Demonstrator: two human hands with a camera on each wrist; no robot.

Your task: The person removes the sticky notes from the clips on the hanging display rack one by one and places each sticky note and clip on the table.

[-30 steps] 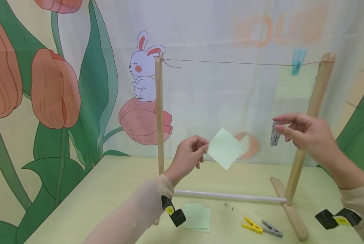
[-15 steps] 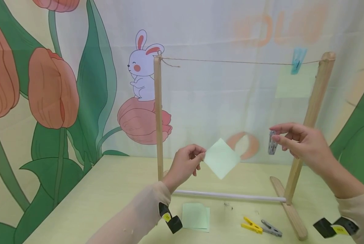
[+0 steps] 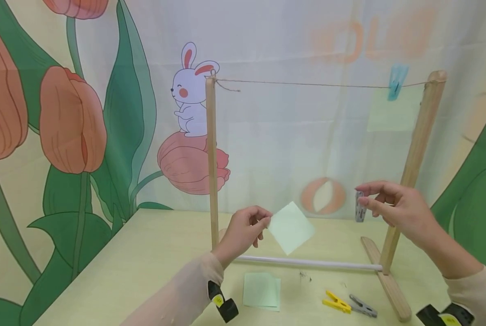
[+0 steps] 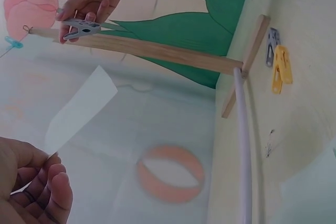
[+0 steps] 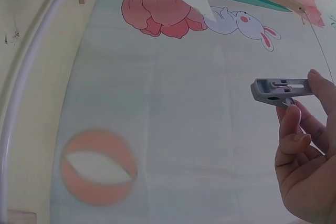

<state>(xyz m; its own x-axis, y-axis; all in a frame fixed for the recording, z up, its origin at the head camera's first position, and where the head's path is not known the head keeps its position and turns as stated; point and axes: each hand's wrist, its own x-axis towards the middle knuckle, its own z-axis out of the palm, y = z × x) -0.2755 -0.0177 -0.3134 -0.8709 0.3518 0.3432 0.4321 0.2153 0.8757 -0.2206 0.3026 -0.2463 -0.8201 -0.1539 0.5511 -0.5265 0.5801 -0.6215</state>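
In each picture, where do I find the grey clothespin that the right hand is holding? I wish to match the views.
Head: the grey clothespin is right of centre, below mid-height, in the right hand.
Left wrist: grey clothespin at upper left, above the paper sheet.
Right wrist: grey clothespin toward the right edge, near mid-height.
Shared landmark: the orange-and-white ball print, visible in all three.

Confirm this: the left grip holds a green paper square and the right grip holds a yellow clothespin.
Wrong on the color: the right grip holds a gray clothespin, as the right wrist view shows. The left grip does hold a green paper square.
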